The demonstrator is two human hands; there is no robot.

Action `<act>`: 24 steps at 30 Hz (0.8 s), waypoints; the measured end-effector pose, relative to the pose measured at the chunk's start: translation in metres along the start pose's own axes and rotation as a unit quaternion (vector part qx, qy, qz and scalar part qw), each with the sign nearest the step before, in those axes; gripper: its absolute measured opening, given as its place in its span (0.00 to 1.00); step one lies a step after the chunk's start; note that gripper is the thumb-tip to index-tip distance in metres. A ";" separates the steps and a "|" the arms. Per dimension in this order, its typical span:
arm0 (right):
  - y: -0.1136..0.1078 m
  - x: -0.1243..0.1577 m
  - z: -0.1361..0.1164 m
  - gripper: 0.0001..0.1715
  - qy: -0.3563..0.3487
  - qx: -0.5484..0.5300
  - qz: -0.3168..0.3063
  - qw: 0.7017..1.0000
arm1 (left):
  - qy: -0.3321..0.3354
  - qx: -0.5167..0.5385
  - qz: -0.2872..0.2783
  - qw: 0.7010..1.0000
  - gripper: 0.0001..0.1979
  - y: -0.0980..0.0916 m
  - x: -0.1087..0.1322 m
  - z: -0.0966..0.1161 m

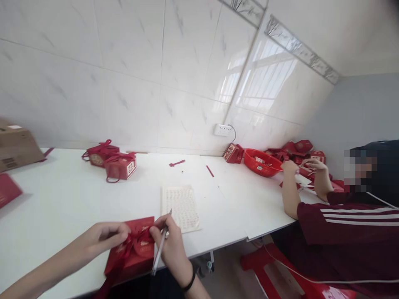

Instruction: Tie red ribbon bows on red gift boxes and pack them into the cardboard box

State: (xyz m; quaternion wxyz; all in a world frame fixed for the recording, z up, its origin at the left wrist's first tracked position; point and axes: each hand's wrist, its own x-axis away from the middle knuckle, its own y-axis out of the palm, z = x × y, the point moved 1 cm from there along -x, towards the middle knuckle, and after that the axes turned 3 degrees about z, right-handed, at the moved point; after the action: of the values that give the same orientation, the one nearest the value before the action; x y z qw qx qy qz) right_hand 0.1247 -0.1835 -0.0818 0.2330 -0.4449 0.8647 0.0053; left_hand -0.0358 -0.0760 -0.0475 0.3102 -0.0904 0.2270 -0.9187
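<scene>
A red gift box (146, 249) lies at the table's near edge in front of me, with a red ribbon (134, 241) tied in a bow across its top. My left hand (107, 238) is closed, pinching the ribbon on the bow's left side between thumb and fingers. On the other side, my right hand (173, 243) pinches the bow too, while a pen (161, 247) is tucked in its fingers, tip pointing up and away. One long ribbon tail hangs over the box's near left side. Just beyond my right hand, a notepad (182, 207) covered in handwriting lies flat.
Two ribboned red boxes (121, 167) stand near the wall. A cardboard box (18, 145) sits far left. Ribbon scraps (177, 163) lie on the white table (77, 199). To the right, a co-worker (349, 232) works beside a red basin (262, 162) and a heap of red boxes (299, 149).
</scene>
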 end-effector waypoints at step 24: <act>-0.014 0.005 -0.004 0.11 0.051 -0.011 -0.052 0.997 | 0.004 -0.020 0.004 1.000 0.11 -0.001 0.013 0.027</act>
State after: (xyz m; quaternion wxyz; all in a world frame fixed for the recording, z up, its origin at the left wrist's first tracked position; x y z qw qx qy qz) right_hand 0.1310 -0.1967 -0.0772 0.1836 -0.4911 0.8513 -0.0200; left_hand -0.0384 -0.0926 -0.0232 0.3112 -0.0919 0.2465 -0.9132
